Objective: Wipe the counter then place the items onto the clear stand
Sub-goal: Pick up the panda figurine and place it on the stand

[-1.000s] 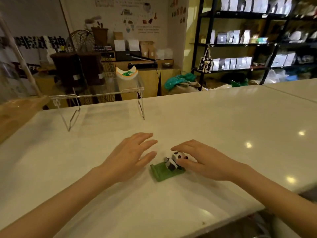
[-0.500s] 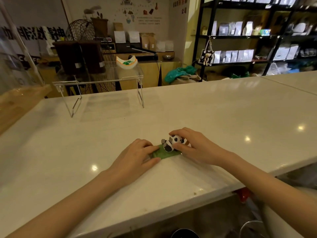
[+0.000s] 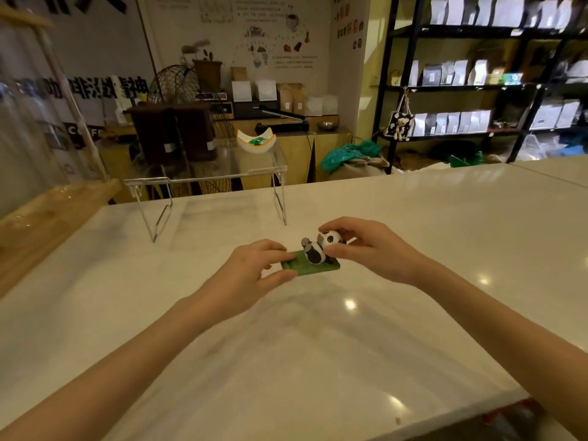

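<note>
A glossy little panda figurine [image 3: 319, 248], round-headed and black-and-white, lies on a flat green rectangular base [image 3: 310, 265] on the polished pale stone table [image 3: 413, 218]. The left hand [image 3: 251, 272] pinches the base's near left edge; the right hand [image 3: 366, 249] curls around the panda's head. Behind them stands the clear stand [image 3: 206, 176], with a small crescent-shaped dish [image 3: 256, 142] on top.

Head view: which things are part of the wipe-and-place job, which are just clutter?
Job:
- panda figurine on green base, gripped by left hand and right hand
- clear stand, a curved dish already on it
- counter

Clutter:
- black shelving with pouches
- wire basket
- green bag
- wooden board at left
</note>
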Demonstrator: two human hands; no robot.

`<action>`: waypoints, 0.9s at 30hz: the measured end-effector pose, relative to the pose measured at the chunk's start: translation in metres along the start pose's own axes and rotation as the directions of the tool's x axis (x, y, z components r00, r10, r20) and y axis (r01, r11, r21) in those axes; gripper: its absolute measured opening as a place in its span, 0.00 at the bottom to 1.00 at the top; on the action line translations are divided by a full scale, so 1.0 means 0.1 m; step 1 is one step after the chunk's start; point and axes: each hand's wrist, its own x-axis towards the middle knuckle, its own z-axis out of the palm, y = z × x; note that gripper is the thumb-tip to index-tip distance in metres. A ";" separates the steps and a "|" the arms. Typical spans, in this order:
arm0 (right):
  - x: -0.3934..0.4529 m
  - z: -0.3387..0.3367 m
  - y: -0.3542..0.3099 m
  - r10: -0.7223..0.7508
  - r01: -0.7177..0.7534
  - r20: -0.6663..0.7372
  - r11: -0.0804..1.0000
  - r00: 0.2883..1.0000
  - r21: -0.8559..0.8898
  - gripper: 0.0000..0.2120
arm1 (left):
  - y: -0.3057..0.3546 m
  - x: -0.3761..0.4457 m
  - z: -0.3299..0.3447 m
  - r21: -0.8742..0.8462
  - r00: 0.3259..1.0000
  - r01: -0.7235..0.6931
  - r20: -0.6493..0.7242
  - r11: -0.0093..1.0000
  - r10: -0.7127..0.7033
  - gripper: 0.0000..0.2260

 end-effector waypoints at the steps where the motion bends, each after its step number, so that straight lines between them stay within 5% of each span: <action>1: 0.09 -0.02 -0.03 -0.008 0.008 -0.009 1.000 1.000 0.019 0.15 | -0.04 0.06 -0.07 0.010 1.000 0.009 -0.016 1.000 -0.009 0.16; 9: 0.95 -0.22 -0.24 -0.090 0.100 -0.085 0.988 0.992 0.120 0.16 | -0.33 0.62 -0.65 0.054 0.976 0.011 -0.219 0.998 0.001 0.15; 15: 1.59 -0.36 -0.26 -0.091 0.132 -0.181 0.963 0.979 0.234 0.16 | -0.57 1.12 -0.94 -0.096 0.930 0.044 -0.360 0.994 -0.076 0.13; 27: 2.42 -0.20 0.00 0.013 0.022 -0.242 0.990 0.970 0.141 0.21 | -1.13 1.75 -0.84 -0.128 0.930 0.228 -0.266 0.965 -0.255 0.14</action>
